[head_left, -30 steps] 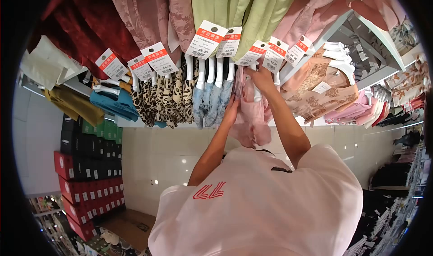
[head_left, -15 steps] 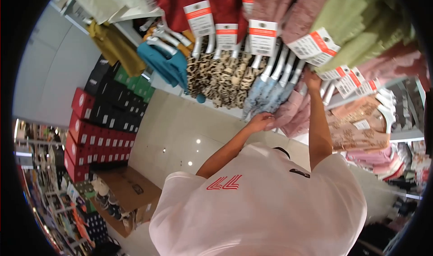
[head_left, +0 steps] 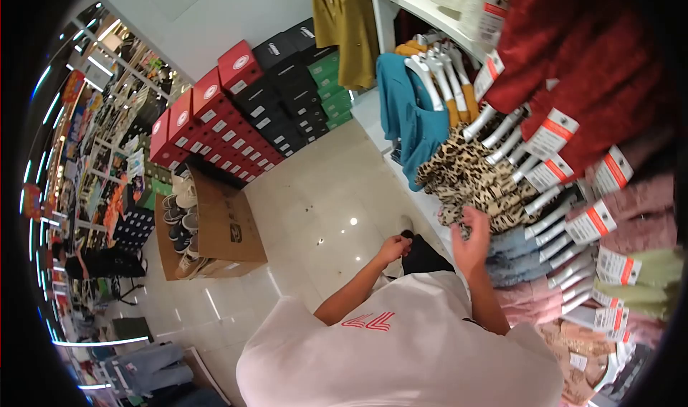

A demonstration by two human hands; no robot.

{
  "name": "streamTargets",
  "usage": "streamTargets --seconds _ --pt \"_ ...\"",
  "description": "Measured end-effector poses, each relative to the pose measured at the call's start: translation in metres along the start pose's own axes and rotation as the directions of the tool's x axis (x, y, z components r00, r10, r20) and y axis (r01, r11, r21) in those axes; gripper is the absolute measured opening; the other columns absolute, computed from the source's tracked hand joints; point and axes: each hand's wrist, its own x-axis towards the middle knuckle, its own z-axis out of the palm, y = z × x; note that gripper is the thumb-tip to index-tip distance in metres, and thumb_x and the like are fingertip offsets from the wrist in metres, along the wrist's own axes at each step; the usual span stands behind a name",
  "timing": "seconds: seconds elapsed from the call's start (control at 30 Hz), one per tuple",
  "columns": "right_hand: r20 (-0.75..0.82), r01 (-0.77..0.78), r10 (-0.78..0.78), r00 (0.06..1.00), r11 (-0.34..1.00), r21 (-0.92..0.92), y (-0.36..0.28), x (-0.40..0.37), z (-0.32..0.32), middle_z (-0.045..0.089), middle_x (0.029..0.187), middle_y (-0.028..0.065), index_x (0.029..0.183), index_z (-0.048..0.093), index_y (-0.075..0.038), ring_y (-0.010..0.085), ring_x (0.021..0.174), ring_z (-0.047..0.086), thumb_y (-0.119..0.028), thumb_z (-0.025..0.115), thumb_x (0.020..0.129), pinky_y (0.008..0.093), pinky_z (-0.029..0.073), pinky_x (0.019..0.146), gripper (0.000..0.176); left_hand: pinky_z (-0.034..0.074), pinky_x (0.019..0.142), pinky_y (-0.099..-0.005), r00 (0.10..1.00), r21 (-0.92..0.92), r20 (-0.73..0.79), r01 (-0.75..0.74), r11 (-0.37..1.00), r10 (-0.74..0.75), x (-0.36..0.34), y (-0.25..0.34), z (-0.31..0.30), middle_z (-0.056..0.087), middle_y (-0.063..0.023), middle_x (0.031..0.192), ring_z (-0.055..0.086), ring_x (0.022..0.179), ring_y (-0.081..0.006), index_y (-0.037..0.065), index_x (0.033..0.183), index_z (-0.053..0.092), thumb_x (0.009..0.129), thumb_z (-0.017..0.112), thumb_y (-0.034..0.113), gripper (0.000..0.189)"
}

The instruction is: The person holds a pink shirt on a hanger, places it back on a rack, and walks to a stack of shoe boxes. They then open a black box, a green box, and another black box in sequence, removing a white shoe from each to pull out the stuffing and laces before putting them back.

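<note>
My right hand (head_left: pixel 471 240) is raised in front of the leopard-print garments (head_left: pixel 479 170), fingers apart, its fingertips overlapping their lower edge in this view. My left hand (head_left: pixel 395 248) hangs low before my dark trousers (head_left: pixel 424 253), fingers curled in and nothing showing in them. Light blue garments (head_left: pixel 512 255) hang on white hangers just right of my right hand, and pink garments (head_left: pixel 527 292) come after them. On the far side of the leopard print are teal garments (head_left: pixel 407 109) on the same rack.
Red shoe boxes (head_left: pixel 233 145) are stacked beside black boxes (head_left: pixel 276 95) and green boxes (head_left: pixel 333 91) by the wall. An open cardboard box (head_left: pixel 229 217) holding shoes stands on the tiled floor. Dark red garments (head_left: pixel 573 48) with price tags hang above the rack.
My view and body have turned left, bringing the shoe boxes and cardboard box nearer the middle. My hands have left the pink and blue garments; the left has dropped in front of me.
</note>
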Motion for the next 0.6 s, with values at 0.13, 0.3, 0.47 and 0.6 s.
streamTargets --seconds 0.13,0.3,0.47,0.6 --pt "0.254 -0.032 -0.057 0.966 0.942 0.333 -0.025 0.046 0.088 0.065 0.099 0.0118 0.121 0.06 -0.001 0.0206 0.082 0.066 0.0 0.068 0.086 0.0319 0.054 0.077 0.036 0.048 0.061 -0.0267 0.998 -0.084 -0.046 0.046 0.995 -0.05 0.007 0.008 -0.041 0.069 -0.0047 0.088 0.063 0.071 -0.0133 0.006 0.097 0.066 0.095 0.068 0.036 0.03" --pt "0.42 -0.093 -0.109 0.901 0.897 0.432 -0.031 0.133 0.177 0.068 0.087 0.0098 0.111 0.064 0.001 0.0189 0.078 0.068 -0.003 0.068 0.088 0.0313 0.055 0.072 0.024 0.048 0.063 -0.0286 0.992 -0.053 -0.096 0.071 0.996 -0.076 0.038 0.039 -0.114 0.07 -0.0037 0.089 0.065 0.073 -0.0132 0.007 0.099 0.066 0.096 0.067 0.038 0.031" --pt "0.496 -0.142 -0.11 0.861 0.886 0.442 -0.043 0.237 0.256 0.068 0.08 0.0117 0.103 0.066 0.002 0.019 0.07 0.067 -0.008 0.066 0.092 0.031 0.054 0.066 0.015 0.052 0.068 -0.033 0.966 0.0 -0.255 0.049 0.999 -0.047 0.06 0.086 -0.214 0.073 -0.0111 0.099 0.07 0.08 -0.0192 0.003 0.117 0.067 0.095 0.064 0.04 0.043" --pt "0.551 -0.11 -0.167 0.818 0.894 0.434 -0.062 0.321 0.327 0.069 0.077 0.0097 0.102 0.066 0.001 0.017 0.067 0.066 -0.011 0.065 0.094 0.0306 0.053 0.064 0.015 0.053 0.071 -0.0327 0.86 -0.152 -0.509 -0.051 0.987 -0.033 0.064 0.082 -0.314 0.072 -0.0099 0.102 0.069 0.083 -0.0183 0.006 0.12 0.065 0.099 0.055 0.031 0.034"
